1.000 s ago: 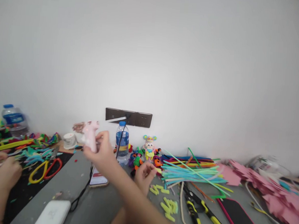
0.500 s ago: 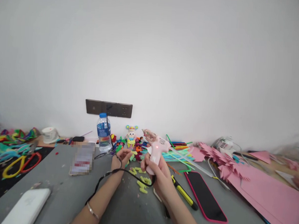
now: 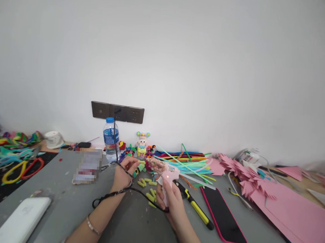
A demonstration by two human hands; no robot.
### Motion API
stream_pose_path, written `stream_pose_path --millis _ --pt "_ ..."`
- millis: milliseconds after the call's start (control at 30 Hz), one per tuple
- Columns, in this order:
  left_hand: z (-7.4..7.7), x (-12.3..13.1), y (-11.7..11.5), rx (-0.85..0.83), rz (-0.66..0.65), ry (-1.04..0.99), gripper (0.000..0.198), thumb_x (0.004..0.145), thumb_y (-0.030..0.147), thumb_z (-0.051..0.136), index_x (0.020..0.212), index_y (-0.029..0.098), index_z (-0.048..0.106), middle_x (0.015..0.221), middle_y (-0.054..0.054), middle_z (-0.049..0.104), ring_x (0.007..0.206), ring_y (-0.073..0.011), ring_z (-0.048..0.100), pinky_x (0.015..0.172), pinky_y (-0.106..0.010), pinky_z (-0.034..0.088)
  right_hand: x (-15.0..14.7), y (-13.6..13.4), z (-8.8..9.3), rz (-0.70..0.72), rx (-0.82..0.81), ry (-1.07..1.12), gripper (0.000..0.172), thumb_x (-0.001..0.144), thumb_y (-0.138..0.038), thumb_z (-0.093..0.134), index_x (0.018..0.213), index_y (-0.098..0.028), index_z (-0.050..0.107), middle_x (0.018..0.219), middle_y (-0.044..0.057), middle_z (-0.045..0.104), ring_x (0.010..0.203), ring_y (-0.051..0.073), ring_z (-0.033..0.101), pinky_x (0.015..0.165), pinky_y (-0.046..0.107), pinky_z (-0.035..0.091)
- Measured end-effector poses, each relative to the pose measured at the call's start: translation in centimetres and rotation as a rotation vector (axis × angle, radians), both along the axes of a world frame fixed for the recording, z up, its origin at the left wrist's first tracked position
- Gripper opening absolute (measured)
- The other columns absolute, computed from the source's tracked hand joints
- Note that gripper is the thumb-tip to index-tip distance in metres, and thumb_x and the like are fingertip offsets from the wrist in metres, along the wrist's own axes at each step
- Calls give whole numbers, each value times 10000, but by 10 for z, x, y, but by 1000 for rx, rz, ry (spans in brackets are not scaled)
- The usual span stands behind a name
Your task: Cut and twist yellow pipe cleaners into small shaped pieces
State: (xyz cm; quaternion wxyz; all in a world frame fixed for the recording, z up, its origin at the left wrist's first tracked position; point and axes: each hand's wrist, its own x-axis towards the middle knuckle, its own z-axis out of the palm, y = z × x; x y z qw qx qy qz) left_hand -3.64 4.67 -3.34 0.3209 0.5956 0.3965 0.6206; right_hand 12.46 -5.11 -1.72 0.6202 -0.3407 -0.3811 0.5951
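My right hand is wrapped round the handle of a pale pink glue gun. A small light glows red on the gun, and its crusted nozzle points left and away from me. Close by on the left, my left hand is closed in a pinch on a small yellow-green piece, near the nozzle. Whether nozzle and piece touch, I cannot tell. Several short yellow-green pieces lie on the grey table between my hands. The gun's black cable loops over my left forearm.
Behind my hands stand a small toy figure and a water bottle. Coloured pipe cleaners lie at the back. To the right are a yellow-black cutter, a phone and pink paper; scissors and a white power bank are left.
The glue gun has come down and tipped, its nozzle now lower and nearer my left hand. My left hand has shifted slightly left and up. The view has moved a little.
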Motion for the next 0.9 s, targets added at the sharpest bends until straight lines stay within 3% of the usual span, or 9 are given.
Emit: stream_pose_path --millis 467,900 --pt "14 -1 -10 31 -18 57 105 750 277 663 706 192 705 681 -7 618 579 -128 524 526 -217 415 -2 -3 -3 -36 -43 -119 472 756 -617 636 826 -155 577 468 -107 371 311 8 248 327 147 159" --pt "13 -1 -9 59 -17 34 93 750 260 664 711 193 717 692 -24 621 663 -162 572 591 -251 449 -2 -2 -1 -29 -66 -130 470 738 -620 652 713 -174 503 469 -102 381 309 0 261 325 141 165"
